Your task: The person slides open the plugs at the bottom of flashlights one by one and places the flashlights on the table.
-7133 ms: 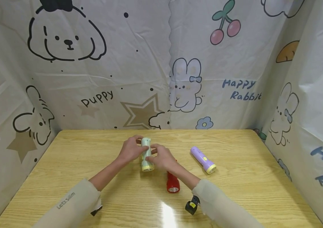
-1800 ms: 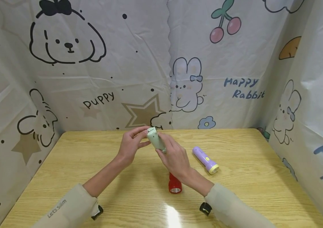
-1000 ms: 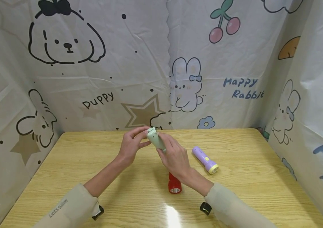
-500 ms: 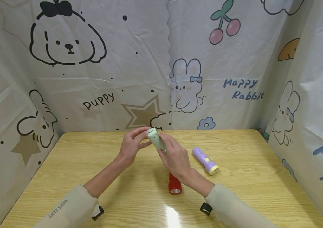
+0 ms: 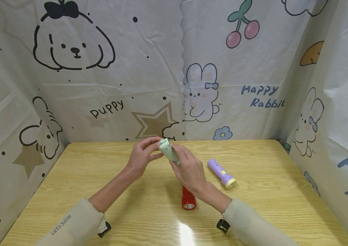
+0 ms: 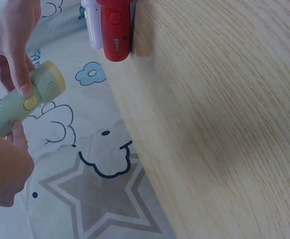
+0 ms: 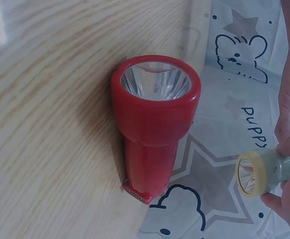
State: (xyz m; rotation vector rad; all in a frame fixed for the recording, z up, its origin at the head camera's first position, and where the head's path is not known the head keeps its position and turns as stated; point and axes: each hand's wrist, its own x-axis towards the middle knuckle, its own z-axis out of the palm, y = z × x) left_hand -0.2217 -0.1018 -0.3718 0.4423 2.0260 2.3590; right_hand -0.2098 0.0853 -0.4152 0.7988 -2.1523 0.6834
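Observation:
A pale green flashlight [image 5: 169, 152] is held up over the back of the table, slanting, its tail end turned up toward the head camera. My left hand [image 5: 140, 159] pinches it at the tail end. The right hand [image 5: 190, 171] grips its body from the right. In the left wrist view, a right-hand finger presses at the yellow button [image 6: 31, 103], close behind the yellow-rimmed head. The right wrist view shows the yellow ring [image 7: 252, 174] round its lens, which looks unlit. Below my right hand lies a red flashlight [image 5: 188, 199], its back part hidden by that hand in the head view.
A purple flashlight [image 5: 221, 173] with a yellow rim lies to the right on the wooden table [image 5: 106, 191]. Printed cloth [image 5: 149, 78] walls off the back and both sides. Black wrist straps [image 5: 223, 225] show below the sleeves.
Seven seconds ago the green flashlight was lower, lens end toward me; since then both hands have raised and tilted it. Over the last second, hands and flashlights hold almost still.

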